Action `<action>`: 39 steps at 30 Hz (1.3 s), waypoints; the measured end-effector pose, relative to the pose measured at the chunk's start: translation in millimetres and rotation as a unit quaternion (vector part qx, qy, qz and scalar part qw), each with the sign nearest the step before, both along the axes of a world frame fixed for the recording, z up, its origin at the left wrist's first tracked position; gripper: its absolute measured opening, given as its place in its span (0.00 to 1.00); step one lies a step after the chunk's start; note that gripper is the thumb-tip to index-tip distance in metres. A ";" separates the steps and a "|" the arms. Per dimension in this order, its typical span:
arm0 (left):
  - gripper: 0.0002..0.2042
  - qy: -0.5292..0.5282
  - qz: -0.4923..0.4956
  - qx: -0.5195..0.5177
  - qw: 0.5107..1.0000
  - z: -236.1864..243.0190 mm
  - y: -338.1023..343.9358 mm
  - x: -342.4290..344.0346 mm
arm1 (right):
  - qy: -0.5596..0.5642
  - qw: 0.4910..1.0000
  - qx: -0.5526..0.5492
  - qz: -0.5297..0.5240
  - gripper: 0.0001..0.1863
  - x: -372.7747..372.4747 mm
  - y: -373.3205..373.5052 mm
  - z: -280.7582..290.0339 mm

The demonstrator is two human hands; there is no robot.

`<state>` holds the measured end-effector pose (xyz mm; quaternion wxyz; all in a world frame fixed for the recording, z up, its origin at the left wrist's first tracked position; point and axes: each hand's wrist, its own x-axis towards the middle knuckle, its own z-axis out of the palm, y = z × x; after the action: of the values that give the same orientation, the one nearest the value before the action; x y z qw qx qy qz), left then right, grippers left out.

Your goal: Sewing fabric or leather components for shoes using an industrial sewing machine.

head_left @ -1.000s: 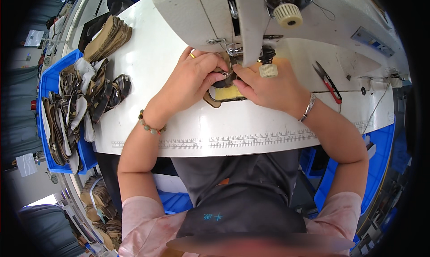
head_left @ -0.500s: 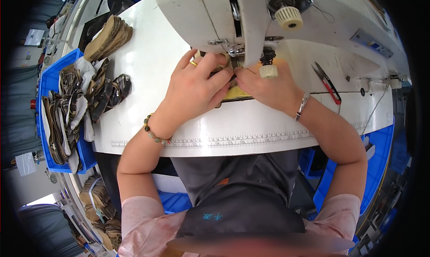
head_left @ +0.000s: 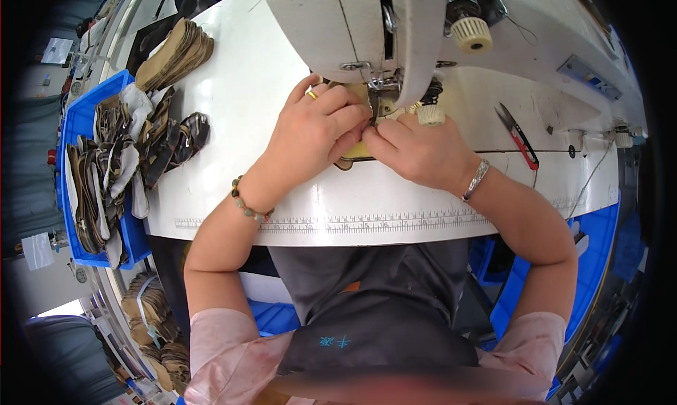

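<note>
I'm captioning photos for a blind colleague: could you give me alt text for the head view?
A person's left hand and right hand are close together at a white sewing machine, largely hiding what lies between them. Red-handled snips lie rightward on the white table; leftward, a blue bin holds layered pieces.

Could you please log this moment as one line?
left hand: at sewing machine, grip unclear | right hand: close beside, grip unclear | snips: on white table, right | blue bin: left

A head-worn fisheye camera looks steeply down past a dark apron onto a nearby white table, left hand and right hand just above center, sewing machine looming close at top.
</note>
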<state>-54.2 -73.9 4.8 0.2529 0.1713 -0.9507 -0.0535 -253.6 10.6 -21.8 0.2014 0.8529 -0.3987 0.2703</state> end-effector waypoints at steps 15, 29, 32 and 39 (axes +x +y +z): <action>0.03 0.037 0.099 -0.014 0.994 -12.2 3.0 -11.8 | -0.095 0.993 0.076 -0.013 0.06 0.3 -1.8 -4.9; 0.07 -0.004 0.067 0.074 0.995 -1.0 25.4 -7.5 | -0.016 0.974 0.221 -0.049 0.15 5.0 26.1 14.4; 0.08 0.011 0.057 0.096 0.994 -0.2 23.7 -8.2 | -0.026 0.975 0.218 -0.043 0.15 4.3 26.7 13.5; 0.10 -0.034 0.028 0.109 0.993 16.4 27.9 -7.0 | -0.031 0.971 0.234 -0.041 0.14 4.0 27.9 11.7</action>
<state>-61.2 -46.0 21.2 0.2016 0.2260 -0.9422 -0.1436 -249.6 38.5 -10.1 -0.0056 0.8505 -0.4915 0.1869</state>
